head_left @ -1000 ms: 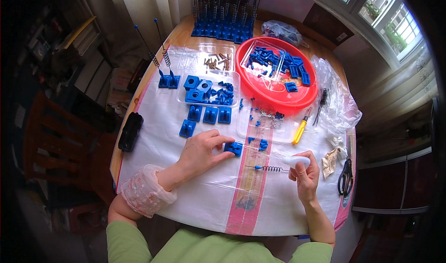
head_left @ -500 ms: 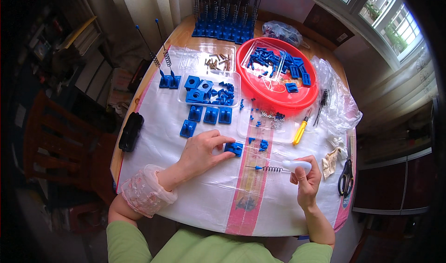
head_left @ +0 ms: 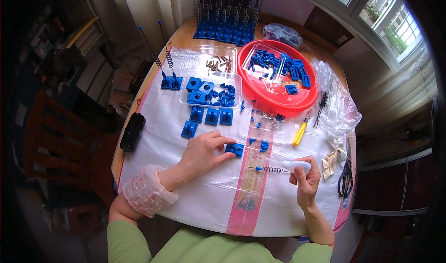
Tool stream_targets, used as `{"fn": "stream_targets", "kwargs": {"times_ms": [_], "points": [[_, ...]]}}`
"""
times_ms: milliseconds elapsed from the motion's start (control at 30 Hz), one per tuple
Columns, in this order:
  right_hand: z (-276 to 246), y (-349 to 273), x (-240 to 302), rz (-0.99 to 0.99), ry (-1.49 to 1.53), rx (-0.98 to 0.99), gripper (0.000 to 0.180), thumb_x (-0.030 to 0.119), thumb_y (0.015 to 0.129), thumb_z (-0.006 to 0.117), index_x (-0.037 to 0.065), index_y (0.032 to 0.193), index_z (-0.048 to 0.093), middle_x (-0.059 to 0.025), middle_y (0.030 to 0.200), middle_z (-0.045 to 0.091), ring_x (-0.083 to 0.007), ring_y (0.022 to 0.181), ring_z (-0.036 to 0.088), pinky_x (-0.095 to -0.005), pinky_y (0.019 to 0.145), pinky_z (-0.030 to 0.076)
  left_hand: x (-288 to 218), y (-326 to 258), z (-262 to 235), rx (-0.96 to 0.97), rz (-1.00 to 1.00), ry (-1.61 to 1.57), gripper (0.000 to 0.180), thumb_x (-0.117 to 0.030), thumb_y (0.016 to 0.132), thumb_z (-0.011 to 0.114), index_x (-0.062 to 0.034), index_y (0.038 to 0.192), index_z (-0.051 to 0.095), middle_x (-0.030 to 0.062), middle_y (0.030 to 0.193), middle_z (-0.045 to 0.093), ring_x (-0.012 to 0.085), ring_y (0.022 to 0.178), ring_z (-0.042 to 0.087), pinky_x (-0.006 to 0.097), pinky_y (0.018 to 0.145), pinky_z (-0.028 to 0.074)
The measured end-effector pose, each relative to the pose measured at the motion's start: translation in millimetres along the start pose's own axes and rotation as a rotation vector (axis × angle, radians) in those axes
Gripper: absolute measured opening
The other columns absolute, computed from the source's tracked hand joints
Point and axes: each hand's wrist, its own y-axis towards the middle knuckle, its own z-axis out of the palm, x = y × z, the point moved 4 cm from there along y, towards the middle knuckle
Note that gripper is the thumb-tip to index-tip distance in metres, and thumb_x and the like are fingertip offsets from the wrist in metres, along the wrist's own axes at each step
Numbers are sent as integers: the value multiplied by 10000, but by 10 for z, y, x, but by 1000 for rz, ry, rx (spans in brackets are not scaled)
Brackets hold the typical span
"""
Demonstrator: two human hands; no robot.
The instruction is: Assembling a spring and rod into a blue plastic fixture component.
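My left hand [head_left: 204,150] pinches the edge of a small blue plastic base [head_left: 234,149] on the table between thumb and fingers. My right hand [head_left: 306,179] is closed round a white squeeze bottle [head_left: 295,165] whose thin, clear nozzle points left toward that base. Below the nozzle, a black coil spring on a wire [head_left: 272,169] with a blue cone near its tip reaches left from the same hand; its right end is hidden by the fingers. Just up and left of my left hand lie several more blue bases [head_left: 212,116]. Small blue cones [head_left: 264,146] lie right of the held base.
A clear tray [head_left: 214,89] of blue parts and a red basin [head_left: 241,79] stand farther back. Finished spring-rod stands [head_left: 224,30] crowd the far edge. At right lie a yellow screwdriver [head_left: 300,134], black scissors [head_left: 345,179] and plastic bags [head_left: 337,100]; a black case [head_left: 133,133] sits at left.
The whole view has shifted very slightly. Both hands keep the same hold, and nothing on the table has visibly moved.
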Motion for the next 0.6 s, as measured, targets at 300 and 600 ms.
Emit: {"fn": "stream_targets", "kwargs": {"times_ms": [300, 600], "points": [[24, 3, -4, 9, -3, -4, 217, 216, 1060, 670, 27, 1101, 572, 13, 768, 568, -26, 619, 427, -216, 524, 310, 21, -4, 10, -2, 8, 0, 343, -238, 842, 884, -158, 1166, 803, 20, 848, 666, 157, 741, 638, 305, 649, 516], [24, 2, -2, 7, -51, 16, 250, 268, 1069, 663, 48, 1082, 546, 4, 797, 553, -43, 606, 421, -235, 517, 339, 14, -6, 0, 6, 0, 4, 346, -247, 843, 883, -153, 1166, 802, 23, 850, 667, 161, 748, 642, 302, 667, 524]]}}
